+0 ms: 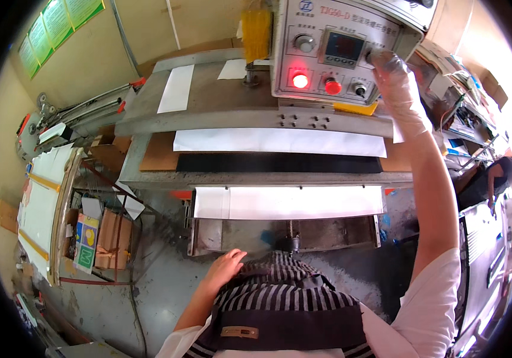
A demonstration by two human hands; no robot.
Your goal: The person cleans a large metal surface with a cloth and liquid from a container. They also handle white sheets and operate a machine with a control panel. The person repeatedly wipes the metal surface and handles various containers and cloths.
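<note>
My right hand [392,70], in a thin pale glove, is raised to the right side of a machine's grey control box [318,53]. Its fingers close round a knob [370,56] beside the small display [344,46], hiding most of that knob. Below the display sits a red push button [333,86], with a lit red lamp [300,80] to its left. Low by my waist, my left hand [226,267] has its fingers loosely stretched and holds nothing. White sheet material [280,143] lies over a black strip [280,163] under the machine's crossbar.
A white-covered front shelf [291,203] juts toward my body. At the left stand a worktable [47,203] with white sheets and a cardboard box [114,238]. Another person [485,182] is at the far right, near a cluttered bench. A cable [136,316] runs along the floor.
</note>
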